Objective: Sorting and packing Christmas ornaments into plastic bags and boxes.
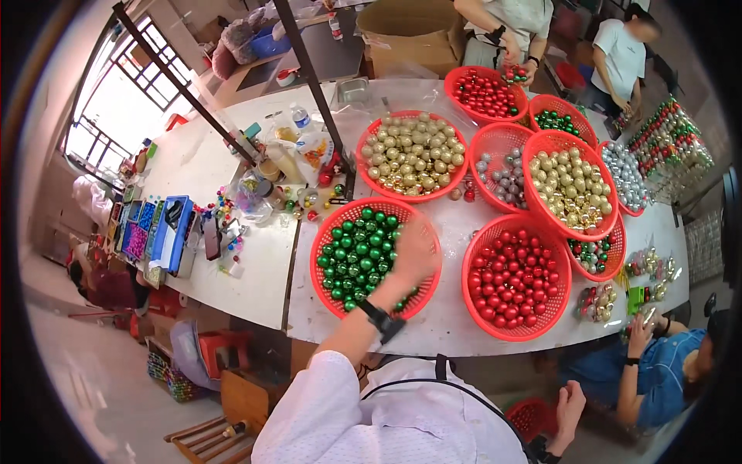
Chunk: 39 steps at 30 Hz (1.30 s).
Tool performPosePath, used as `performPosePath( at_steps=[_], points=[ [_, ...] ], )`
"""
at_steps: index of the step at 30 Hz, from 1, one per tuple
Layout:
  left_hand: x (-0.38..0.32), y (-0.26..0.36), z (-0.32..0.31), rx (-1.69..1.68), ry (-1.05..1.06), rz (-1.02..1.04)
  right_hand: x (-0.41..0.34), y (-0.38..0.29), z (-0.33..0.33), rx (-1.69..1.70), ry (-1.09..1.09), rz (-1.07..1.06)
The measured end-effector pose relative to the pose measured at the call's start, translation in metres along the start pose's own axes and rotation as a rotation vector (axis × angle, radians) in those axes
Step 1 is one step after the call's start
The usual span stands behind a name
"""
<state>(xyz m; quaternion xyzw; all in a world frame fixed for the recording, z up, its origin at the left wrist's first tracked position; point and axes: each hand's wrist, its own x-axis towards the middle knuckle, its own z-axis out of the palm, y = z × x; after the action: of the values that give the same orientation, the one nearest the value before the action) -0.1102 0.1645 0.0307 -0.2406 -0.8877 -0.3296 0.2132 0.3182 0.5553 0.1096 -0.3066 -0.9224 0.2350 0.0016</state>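
My left hand (416,252), blurred and with a black watch on its wrist, is over the right side of a red plastic basket (320,290) of shiny green Christmas balls (362,249). Its fingertips are too smeared to show whether they hold a ball. Down past the table's front edge hangs my right hand (571,409), with nothing visible in it and its thumb a little apart from the loosely bent fingers. Beneath it on the floor is a red basket (530,417). Red balls (513,278) fill another red basket (472,310) to the right of the green ones.
Baskets of gold balls (411,153) and silver balls (507,174) stand farther back. A dark metal post (316,75) rises from the white table (249,296). A co-worker in blue (666,371) sits at right, near bundled ornaments (597,301). Two people work at the back.
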Motion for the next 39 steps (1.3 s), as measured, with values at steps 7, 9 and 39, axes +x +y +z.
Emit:
performPosePath(
  at_steps=[7,9,39],
  points=[
    [0.081,-0.213,-0.050,0.183,0.385,-0.699,0.007,-0.076,0.015,0.003,-0.028,-0.113],
    [0.093,-0.247,-0.053,0.177,0.280,-0.721,0.009,-0.097,0.023,0.034,-0.043,-0.121],
    [0.035,0.124,-0.199,-0.682,-0.748,-0.143,0.127,-0.345,-0.018,-0.078,-0.623,-1.018]
  ],
)
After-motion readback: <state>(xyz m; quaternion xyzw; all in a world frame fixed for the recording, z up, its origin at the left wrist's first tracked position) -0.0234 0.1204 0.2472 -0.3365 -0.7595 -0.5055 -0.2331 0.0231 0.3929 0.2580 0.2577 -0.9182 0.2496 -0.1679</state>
